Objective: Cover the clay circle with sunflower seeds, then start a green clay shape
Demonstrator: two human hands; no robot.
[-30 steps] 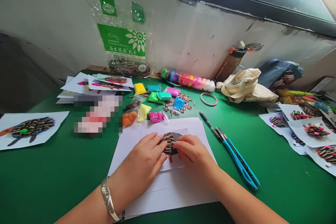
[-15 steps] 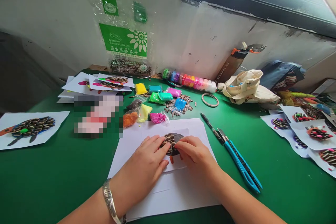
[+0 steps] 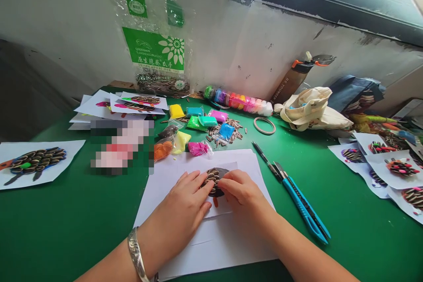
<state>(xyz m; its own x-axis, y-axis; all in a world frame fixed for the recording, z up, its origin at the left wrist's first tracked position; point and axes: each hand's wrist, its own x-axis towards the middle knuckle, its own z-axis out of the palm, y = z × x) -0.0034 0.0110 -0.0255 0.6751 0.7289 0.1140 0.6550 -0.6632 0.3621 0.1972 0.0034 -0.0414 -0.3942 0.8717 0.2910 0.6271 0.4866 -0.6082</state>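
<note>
A dark clay oval covered with striped sunflower seeds [image 3: 214,178] lies on a small white sheet on a stack of white paper [image 3: 205,238] in front of me. My left hand [image 3: 185,205] rests flat on the paper with its fingers stretched out, and the fingertips touch the oval's left side. My right hand [image 3: 243,194] lies on the oval's right side with the fingers curled and pinched against the seeds. What the pinch holds is hidden. A small orange clay bit [image 3: 215,202] pokes out below the oval.
Small bags of coloured clay [image 3: 198,130] and loose seeds [image 3: 231,125] lie behind the paper. A blue cutter and a pen [image 3: 297,198] lie to the right. Finished seed pictures [image 3: 33,163] sit left and right. A seed bag [image 3: 155,57] leans on the wall.
Both hands stay on the seed oval with only small finger shifts. The camera view has drifted slightly.
</note>
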